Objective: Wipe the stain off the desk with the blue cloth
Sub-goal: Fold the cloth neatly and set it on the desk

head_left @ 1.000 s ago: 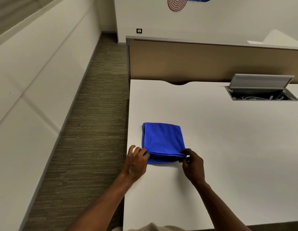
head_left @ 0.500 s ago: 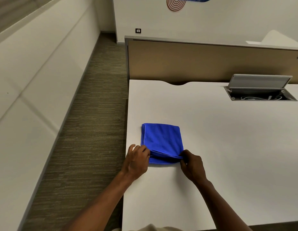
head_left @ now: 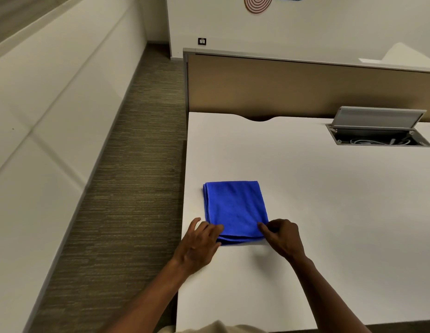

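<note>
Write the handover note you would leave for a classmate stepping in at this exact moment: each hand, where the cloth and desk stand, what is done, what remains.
Left hand: fingers on the near left corner of the blue cloth, looks open rather than gripping.
Right hand: pinching the cloth's near right corner.
Cloth: folded, lying flat near the left edge of the white desk.
Done: the cloth is folded.
Left: no stain shows on the desk in this view, so find it, then wipe it with the cloth.
</note>
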Available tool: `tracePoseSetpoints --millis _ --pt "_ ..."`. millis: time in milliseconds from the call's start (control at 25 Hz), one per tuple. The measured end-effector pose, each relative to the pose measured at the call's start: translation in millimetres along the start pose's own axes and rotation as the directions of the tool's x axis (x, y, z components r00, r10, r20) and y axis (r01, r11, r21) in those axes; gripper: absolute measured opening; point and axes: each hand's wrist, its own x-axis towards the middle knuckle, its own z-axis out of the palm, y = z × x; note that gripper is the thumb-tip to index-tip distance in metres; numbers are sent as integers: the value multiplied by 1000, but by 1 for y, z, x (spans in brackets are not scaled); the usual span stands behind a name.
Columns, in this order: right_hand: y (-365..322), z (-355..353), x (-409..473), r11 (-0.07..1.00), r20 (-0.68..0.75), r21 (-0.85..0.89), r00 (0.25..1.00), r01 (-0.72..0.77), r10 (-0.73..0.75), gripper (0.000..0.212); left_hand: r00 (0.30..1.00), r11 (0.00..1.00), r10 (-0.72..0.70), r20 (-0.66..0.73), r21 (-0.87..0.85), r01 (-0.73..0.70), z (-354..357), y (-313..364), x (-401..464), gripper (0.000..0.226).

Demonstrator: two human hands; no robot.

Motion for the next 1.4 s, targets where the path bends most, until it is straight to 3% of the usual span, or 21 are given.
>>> tracePoseSetpoints --millis 80,240,360,440,520,640,760,880,1000,1240,1400 --pt "2 2 3 997 1 -69 999 -38 39 34 999 999 32 32 -6 -32 -5 -3 5 31" --pt "-3 5 6 988 -37 -146 998 -50 45 18 1000 981 -25 7 -190 25 -3 -9 11 41" --pt "-7 12 5 991 -117 -116 990 69 -83 46 994 972 -71 -87 -231 50 -2 -11 20 31" --pt "-11 23 7 968 -106 -168 973 184 -204 61 994 978 -84 -70 -195 69 -4 -8 31 36" --pt "-12 36 9 929 31 -263 965 260 -261 73 992 976 -102 78 -187 115 -5 -3 40 50" --pt "-7 51 13 900 229 -355 957 255 -180 81 923 982 -152 352 -55 183 0 -2 44 69" --pt "-3 52 20 861 248 -437 955 259 -162 86 902 983 -180 392 30 183 5 -3 45 79" --pt "-17 46 31 889 138 -355 956 290 -257 90 939 986 -148 311 -25 164 3 -5 58 80" --pt "-38 49 50 885 90 -274 926 377 -367 73 958 987 -136 254 -46 152 3 -10 81 73" --pt "-42 58 63 867 243 -383 941 317 -237 76 900 980 -200 387 92 178 18 -26 87 75" --pt "-41 53 66 931 224 -213 942 297 -250 75 914 982 -184 362 34 185 23 -29 87 78"
